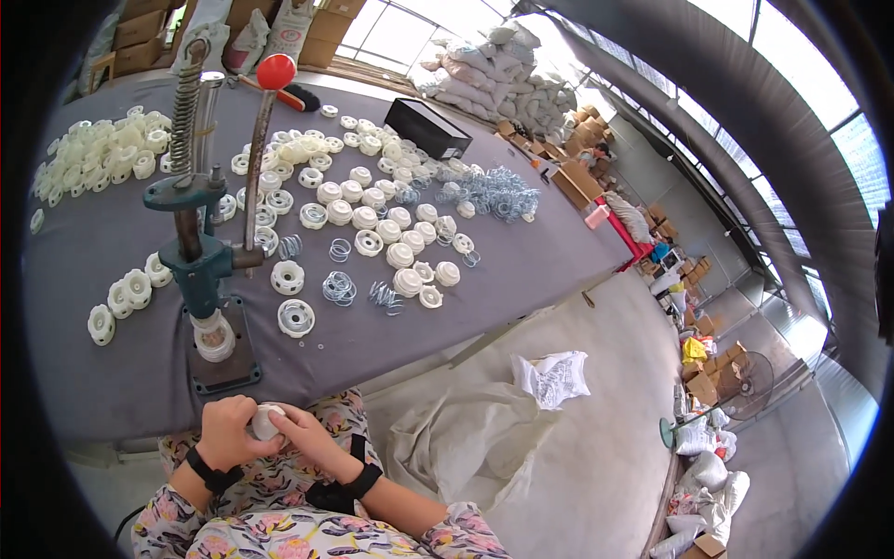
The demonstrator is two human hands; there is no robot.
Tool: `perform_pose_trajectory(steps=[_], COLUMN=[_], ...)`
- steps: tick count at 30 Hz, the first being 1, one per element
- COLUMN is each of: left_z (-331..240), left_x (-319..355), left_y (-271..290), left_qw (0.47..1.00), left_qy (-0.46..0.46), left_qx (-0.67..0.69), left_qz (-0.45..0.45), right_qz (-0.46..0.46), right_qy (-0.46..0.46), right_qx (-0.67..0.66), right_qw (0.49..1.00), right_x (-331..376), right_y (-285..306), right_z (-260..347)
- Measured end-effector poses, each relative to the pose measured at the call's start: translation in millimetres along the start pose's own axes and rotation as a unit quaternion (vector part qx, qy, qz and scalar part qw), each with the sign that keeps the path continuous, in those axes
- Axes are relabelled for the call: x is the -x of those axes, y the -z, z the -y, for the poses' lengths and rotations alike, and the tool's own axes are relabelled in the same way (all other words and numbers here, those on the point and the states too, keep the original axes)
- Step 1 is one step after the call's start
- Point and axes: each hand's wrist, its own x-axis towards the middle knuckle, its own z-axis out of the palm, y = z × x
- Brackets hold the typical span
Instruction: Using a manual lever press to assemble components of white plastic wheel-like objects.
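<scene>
The left hand (226, 434) and right hand (313, 443) both hold one round white part (265, 423) between them. The tall green press (197, 272) stands just past them, a little left, nearer the left hand.

Free room right of the hands (228, 433), green press (198, 265) (red-knobbed lever (253, 158) raised) ahead

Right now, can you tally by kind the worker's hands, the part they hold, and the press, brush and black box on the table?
Hands (left hand, right hand): 2
Round white plastic part: 1
Teal hand-lever press: 1
Black-bristled brush: 1
Black box: 1
Total: 6
</scene>
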Motion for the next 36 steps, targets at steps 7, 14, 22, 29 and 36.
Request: perform_pose_trajectory(steps=[7, 14, 22, 29, 36], left_z=[-8.6, 9.0, 9.5, 12.9, 11.9], left_x=[-3.0, 7.2, 18.7, 8.1, 2.3], left_y=[9.1, 15.7, 26.3, 25.7, 23.2], left_qw=[0.992, 0.978, 0.977, 0.975, 0.982], left_qy=[0.089, 0.108, 0.148, 0.139, 0.116], left_qx=[0.084, 0.174, 0.154, 0.166, 0.134], left_qz=[0.037, 0.028, 0.022, 0.044, 0.061], right_qz=[0.045, -0.310, -0.276, -0.610, -0.443], right_qy=[0.021, 0.237, 0.247, 0.437, 0.214], right_qx=[-0.041, -0.005, -0.149, 0.272, 0.483], right_qw=[0.998, 0.921, 0.917, 0.602, 0.724], right_x=[-4.0, -6.1, 10.2, 20.0, -8.6], right_y=[10.2, 102.7, 207.3, 197.2, 232.1], right_z=[-5.2, 29.8, 64.3, 122.9, 73.0])
